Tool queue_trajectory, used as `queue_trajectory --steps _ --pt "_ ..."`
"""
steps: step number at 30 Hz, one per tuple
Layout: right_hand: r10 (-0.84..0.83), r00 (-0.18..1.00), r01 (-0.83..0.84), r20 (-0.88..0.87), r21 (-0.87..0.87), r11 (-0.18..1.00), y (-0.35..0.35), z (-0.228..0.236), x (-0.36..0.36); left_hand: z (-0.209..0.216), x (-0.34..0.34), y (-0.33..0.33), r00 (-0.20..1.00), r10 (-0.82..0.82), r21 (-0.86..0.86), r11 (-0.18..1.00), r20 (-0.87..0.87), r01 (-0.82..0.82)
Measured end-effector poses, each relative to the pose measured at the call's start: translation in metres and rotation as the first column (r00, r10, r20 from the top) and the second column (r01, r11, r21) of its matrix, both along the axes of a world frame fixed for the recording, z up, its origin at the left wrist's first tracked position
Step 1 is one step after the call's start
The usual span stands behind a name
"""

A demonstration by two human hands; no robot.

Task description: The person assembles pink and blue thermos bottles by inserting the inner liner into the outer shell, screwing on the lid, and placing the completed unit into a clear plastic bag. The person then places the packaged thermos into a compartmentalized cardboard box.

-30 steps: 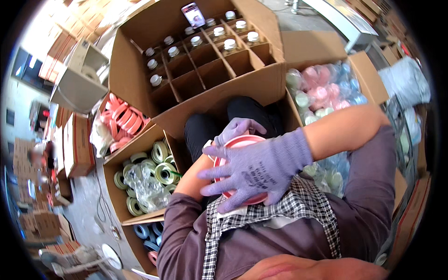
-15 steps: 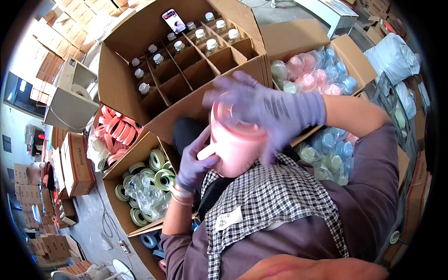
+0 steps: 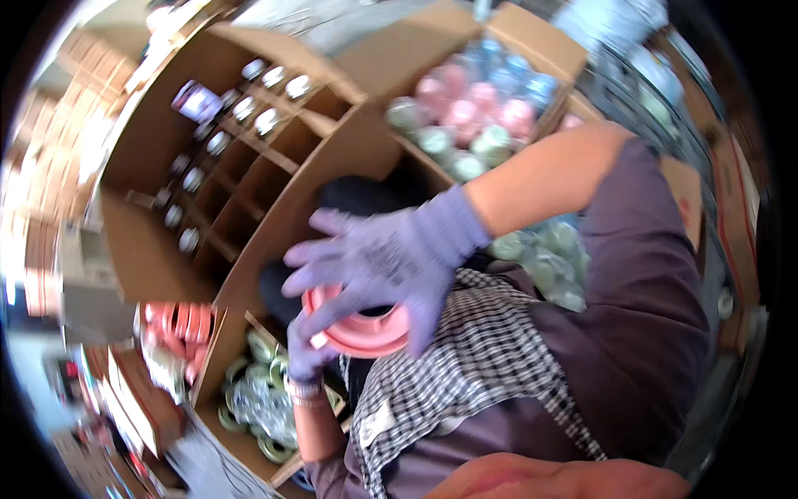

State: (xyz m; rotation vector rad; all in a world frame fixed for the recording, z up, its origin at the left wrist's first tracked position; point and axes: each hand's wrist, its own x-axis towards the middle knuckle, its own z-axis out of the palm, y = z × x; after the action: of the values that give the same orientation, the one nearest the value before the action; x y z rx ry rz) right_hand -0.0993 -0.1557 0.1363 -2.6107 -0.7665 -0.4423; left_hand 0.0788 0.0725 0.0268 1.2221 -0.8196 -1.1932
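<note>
A pink round plastic jug (image 3: 374, 334) is in front of my apron, its pink rim facing up. My left hand (image 3: 309, 349), in a lilac glove, is closed at its left side; a pale handle end shows there, and most of the fingers are hidden. Over the jug's top lies my right hand (image 3: 386, 254), also gloved, with fingers spread wide. Its index finger crosses the rim and its thumb reaches down the right side. The palm hides part of the opening.
At upper left stands a divided carton (image 3: 274, 193) of white-capped bottles, with a phone (image 3: 198, 101) at its far side. Bagged pink, blue and green pieces fill a box (image 3: 544, 41) at upper right. Pale green rings (image 3: 274, 449) and pink rings (image 3: 187, 323) fill boxes at lower left.
The view has turned, so the boxes sit further left. The jug has tilted, now showing its rim. My right hand has swung left and over its top, fingers still spread.
</note>
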Motion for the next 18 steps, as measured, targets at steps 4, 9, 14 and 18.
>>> queue_trajectory --steps 4,9,14,18 --pt "-0.272 0.962 0.268 -0.025 0.281 0.922 0.000 -0.036 -0.035 -0.020 -0.038 -0.011 0.957 0.237 -0.079 0.971 0.168 -0.226" --pt "-0.490 0.871 0.380 0.033 0.586 0.715 -0.015 -0.095 -0.088 0.003 -0.048 -0.039 0.904 0.139 0.057 0.983 0.404 -0.176" --pt "-0.679 0.732 0.424 0.050 0.747 0.512 -0.052 -0.139 -0.135 0.068 -0.032 -0.081 0.321 -0.024 0.000 0.997 0.947 0.074" --pt "-0.971 -0.097 0.670 -0.220 0.706 -0.227 -0.194 -0.239 -0.229 0.134 -0.024 -0.110 -0.310 -0.125 0.190 0.963 0.942 0.189"
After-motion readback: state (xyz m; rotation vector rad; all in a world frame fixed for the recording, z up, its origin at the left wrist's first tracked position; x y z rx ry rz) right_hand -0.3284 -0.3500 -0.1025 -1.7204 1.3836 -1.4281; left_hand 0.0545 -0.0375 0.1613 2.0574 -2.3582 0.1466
